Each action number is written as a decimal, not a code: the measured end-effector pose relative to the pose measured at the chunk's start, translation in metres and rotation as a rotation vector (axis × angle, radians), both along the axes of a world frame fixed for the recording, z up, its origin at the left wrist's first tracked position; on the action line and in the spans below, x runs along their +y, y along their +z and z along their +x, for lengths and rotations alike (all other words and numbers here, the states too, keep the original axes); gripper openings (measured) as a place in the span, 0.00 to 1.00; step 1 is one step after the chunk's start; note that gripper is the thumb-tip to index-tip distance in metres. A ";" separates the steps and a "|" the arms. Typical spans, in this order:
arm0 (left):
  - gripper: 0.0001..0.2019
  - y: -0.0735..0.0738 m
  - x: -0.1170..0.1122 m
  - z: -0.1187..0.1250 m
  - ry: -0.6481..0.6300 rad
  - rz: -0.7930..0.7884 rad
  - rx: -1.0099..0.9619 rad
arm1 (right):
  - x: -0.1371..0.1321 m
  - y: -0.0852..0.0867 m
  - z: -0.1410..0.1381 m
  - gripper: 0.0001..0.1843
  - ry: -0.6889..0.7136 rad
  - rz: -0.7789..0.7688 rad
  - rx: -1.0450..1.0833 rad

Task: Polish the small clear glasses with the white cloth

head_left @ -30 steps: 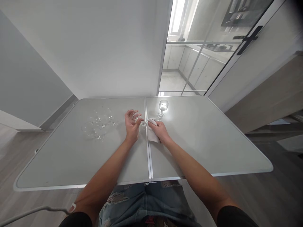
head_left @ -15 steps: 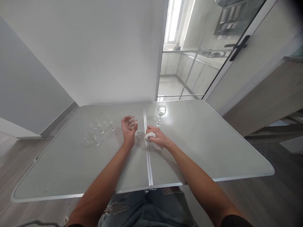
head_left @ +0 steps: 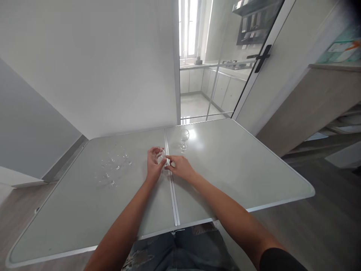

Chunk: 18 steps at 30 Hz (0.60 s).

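My left hand (head_left: 154, 165) is closed around the bowl of a clear stemmed wine glass (head_left: 160, 155), which lies tilted with its foot toward the right. At the stem end, my right hand (head_left: 180, 165) has its thumb and fingers pinched on the glass, so the foot is partly hidden. No white cloth shows in or around the right hand. Beyond the hands, a second wine glass (head_left: 184, 136) stands upright on the right half of the table. Several clear glasses (head_left: 113, 165) lie on the left half, their outlines faint.
Both hands are over the pale grey table (head_left: 225, 165), near the metal seam (head_left: 173, 199) that splits it. Behind it rise a white wall (head_left: 126, 75) and a glazed door with a black handle (head_left: 261, 58). A wooden shelf unit (head_left: 307, 101) stands at the right.
The white cloth seen in my right hand is out of sight. That hand has moved left onto the glass's stem end. The view has shifted, and the left hand still holds the bowl.
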<state>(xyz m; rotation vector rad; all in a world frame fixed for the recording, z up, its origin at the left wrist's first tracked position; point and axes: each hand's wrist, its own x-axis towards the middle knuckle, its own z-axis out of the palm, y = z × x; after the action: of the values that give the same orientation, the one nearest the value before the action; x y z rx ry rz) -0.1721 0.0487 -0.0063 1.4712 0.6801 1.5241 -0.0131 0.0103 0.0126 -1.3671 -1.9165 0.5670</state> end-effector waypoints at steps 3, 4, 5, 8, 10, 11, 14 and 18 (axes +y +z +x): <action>0.35 -0.001 -0.005 0.007 -0.096 0.039 0.047 | 0.000 -0.005 -0.004 0.10 -0.022 -0.002 -0.201; 0.36 0.000 -0.006 0.009 -0.122 0.045 0.055 | 0.000 -0.006 -0.004 0.10 -0.017 0.011 -0.230; 0.36 0.000 -0.007 0.010 -0.145 0.049 0.058 | 0.001 -0.005 -0.002 0.10 -0.014 0.029 -0.241; 0.43 0.000 -0.008 0.010 -0.175 0.053 0.055 | 0.005 0.002 0.018 0.08 -0.087 0.132 -0.165; 0.42 -0.001 -0.008 0.009 -0.156 0.042 0.064 | 0.009 0.009 0.042 0.11 -0.258 0.233 -0.045; 0.37 -0.002 -0.007 0.007 -0.133 0.024 0.080 | 0.012 0.011 0.056 0.13 -0.374 0.273 0.006; 0.21 -0.005 -0.006 0.004 -0.040 -0.046 0.166 | 0.022 0.012 0.101 0.18 -0.769 0.285 0.119; 0.16 -0.005 -0.005 0.004 0.042 -0.072 0.259 | 0.036 -0.007 0.139 0.16 -0.943 0.054 0.062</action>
<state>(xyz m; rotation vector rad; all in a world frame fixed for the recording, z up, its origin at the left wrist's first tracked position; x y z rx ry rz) -0.1685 0.0432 -0.0115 1.6238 0.9134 1.3377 0.1257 0.0465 0.0057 -1.9560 -1.0257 0.0785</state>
